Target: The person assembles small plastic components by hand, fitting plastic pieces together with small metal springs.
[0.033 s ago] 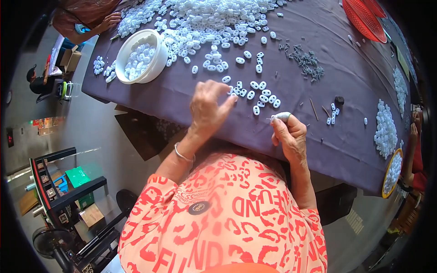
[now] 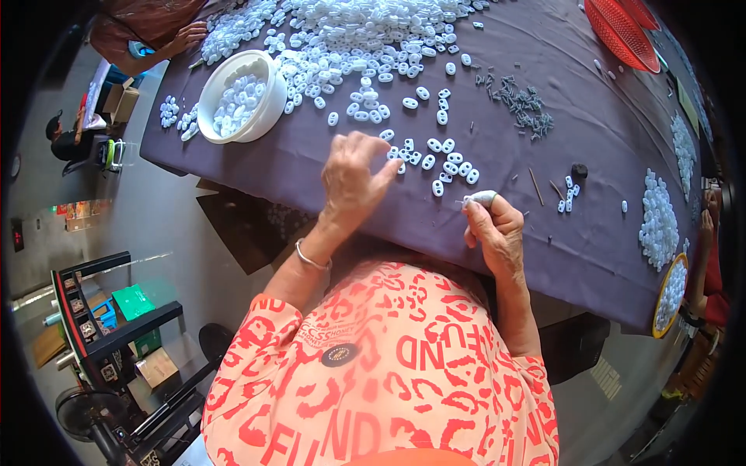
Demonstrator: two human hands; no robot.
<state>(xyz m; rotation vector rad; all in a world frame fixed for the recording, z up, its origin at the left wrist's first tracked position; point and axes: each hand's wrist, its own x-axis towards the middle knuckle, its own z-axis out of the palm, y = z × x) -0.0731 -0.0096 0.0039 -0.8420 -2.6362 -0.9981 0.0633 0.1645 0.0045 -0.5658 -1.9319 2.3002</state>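
Note:
My left hand [image 2: 353,182] hovers with its fingers spread over the purple-covered table [image 2: 295,167], its fingertips at the edge of a small cluster of white oval plastic pieces [image 2: 444,165]. My right hand [image 2: 496,231] rests near the table's front edge. Its forefinger tip is wrapped in white tape [image 2: 482,197], and it pinches a thin small metal pin [image 2: 461,203] against the thumb. A wooden stick [image 2: 536,186] lies just to the right of that hand.
A white bowl [image 2: 237,97] holds white pieces at the left. A big heap of white pieces [image 2: 373,31] fills the back. Grey pins [image 2: 524,102] lie at the back right, red baskets [image 2: 622,23] beyond. Another person's hand [image 2: 186,35] works at the far left.

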